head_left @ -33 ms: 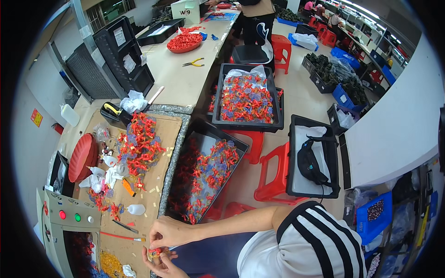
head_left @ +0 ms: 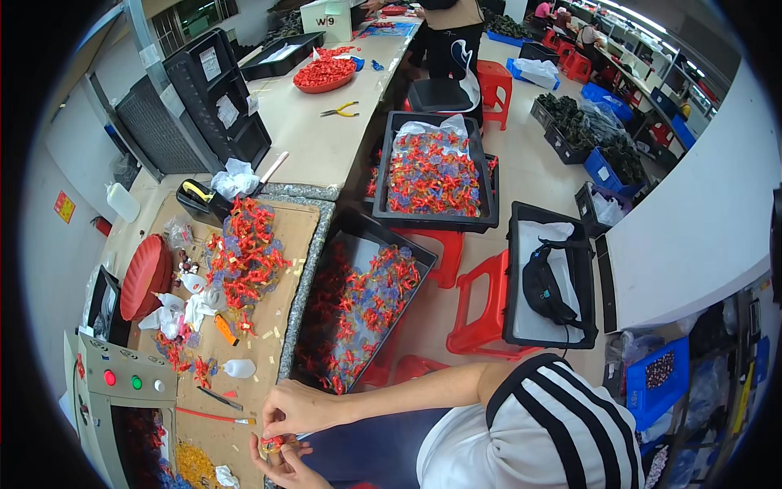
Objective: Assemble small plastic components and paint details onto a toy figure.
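At the lower edge, my left hand (head_left: 287, 470) pinches a small red-and-yellow piece (head_left: 272, 445) between its fingertips. My right hand (head_left: 300, 410) bends over it from above, its thumb and fingers closed together at the piece's upper side. Whether the right fingers grip the piece itself or something tiny on it is too small to tell. A thin brush (head_left: 216, 417) with a red handle lies on the board just left of my hands. Dark tweezers (head_left: 220, 398) and a small white squeeze bottle (head_left: 239, 368) rest a little farther off.
Red, yellow and purple pieces heap on the cardboard-topped bench (head_left: 285, 236). Beside it a black tray (head_left: 415, 265) holds more pieces. At left stand a machine with buttons (head_left: 122, 367) and a red dish (head_left: 147, 277). Red stools (head_left: 481, 310) bear black trays. A person (head_left: 444, 41) stands beyond.
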Demonstrator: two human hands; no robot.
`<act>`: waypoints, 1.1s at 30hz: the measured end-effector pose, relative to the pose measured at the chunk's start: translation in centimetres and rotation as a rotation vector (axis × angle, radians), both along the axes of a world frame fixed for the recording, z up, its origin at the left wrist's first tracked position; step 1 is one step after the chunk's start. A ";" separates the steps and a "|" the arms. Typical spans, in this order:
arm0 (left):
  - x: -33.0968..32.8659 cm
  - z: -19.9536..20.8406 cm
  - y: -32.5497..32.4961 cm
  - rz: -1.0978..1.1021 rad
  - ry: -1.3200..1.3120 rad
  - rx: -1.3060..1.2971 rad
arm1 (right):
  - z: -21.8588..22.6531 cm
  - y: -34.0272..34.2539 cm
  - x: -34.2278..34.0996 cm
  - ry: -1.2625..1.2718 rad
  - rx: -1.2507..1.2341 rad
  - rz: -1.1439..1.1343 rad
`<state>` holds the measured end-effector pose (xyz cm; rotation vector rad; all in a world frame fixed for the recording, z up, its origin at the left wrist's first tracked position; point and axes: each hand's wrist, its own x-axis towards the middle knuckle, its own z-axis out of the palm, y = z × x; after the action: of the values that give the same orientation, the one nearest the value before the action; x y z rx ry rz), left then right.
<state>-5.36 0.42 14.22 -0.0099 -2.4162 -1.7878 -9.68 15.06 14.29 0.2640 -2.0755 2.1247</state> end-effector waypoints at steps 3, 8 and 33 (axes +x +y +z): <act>0.0 0.0 0.1 -0.008 -0.030 0.055 | -0.1 -0.1 0.0 0.012 -0.003 -0.005; 0.2 0.9 0.6 -0.033 0.039 0.012 | -0.1 -0.1 -0.1 -0.001 0.008 0.007; -1.1 -1.1 0.0 0.023 -0.032 0.060 | -0.4 0.0 -0.9 -0.031 0.071 0.040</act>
<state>-6.47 0.43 13.17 0.0526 -2.3728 -1.8645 -10.58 15.05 13.91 0.2860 -2.1838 2.0927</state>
